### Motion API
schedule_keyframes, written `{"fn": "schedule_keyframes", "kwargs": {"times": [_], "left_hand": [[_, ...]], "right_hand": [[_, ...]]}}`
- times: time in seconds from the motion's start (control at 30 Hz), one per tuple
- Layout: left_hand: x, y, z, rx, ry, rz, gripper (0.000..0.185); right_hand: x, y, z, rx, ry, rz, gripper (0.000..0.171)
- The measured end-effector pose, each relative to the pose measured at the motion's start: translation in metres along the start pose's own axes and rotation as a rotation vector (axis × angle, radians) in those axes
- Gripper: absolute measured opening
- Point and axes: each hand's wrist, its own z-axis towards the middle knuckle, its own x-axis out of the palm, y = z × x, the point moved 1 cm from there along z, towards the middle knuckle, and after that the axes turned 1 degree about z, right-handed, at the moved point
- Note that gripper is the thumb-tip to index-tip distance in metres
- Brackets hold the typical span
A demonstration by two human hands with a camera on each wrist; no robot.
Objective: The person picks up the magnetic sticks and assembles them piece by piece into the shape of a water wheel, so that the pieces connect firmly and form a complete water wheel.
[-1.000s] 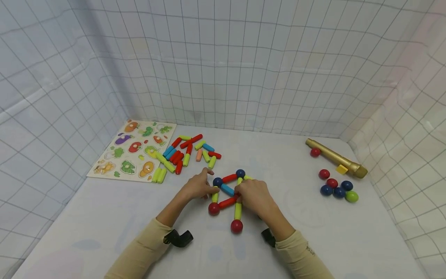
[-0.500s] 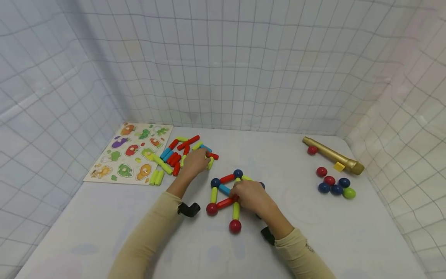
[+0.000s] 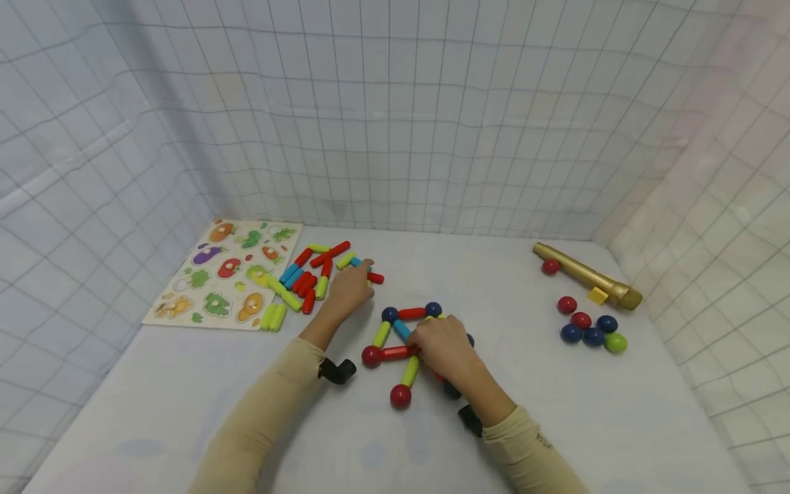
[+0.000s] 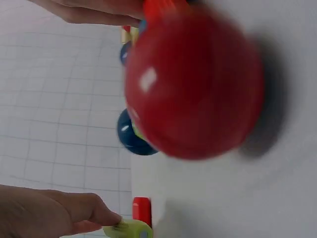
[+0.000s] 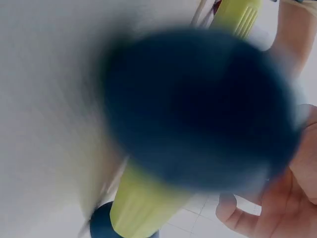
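I judge this rod-fetching: beyond the ball-and-rod frame (image 3: 395,353), my left hand (image 3: 349,291) pinches a lime-green rod (image 4: 132,229), which needs bringing over; my right hand (image 3: 446,347) grips the frame.

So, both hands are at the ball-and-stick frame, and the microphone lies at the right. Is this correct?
Not both: only the right hand is at the frame; the head view shows the left hand at the loose sticks. The microphone does lie at the right.

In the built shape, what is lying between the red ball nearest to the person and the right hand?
A yellow-green stick lies between the red ball and the right hand, as the head view shows.
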Motion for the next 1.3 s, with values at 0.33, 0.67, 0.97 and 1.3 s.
{"fn": "schedule_keyframes", "kwargs": {"times": [0.33, 0.67, 0.97, 1.3], "left_hand": [[-0.027, 0.014, -0.056, 0.043, 0.138, -0.181, 0.03], [-0.015, 0.006, -0.085, 0.092, 0.364, -0.275, 0.025], [0.002, 0.005, -0.084, -0.017, 0.346, -0.334, 0.055], [0.014, 0.005, -0.08, -0.026, 0.326, -0.354, 0.066]], "right_hand": [[-0.002, -0.002, 0.0, 0.048, 0.001, -0.01, 0.016], [-0.006, -0.002, 0.0, 0.078, 0.003, -0.018, 0.014], [-0.003, 0.001, -0.001, 0.091, 0.036, 0.005, 0.015], [-0.004, 0.001, -0.001, 0.077, 0.035, 0.025, 0.014]]}}
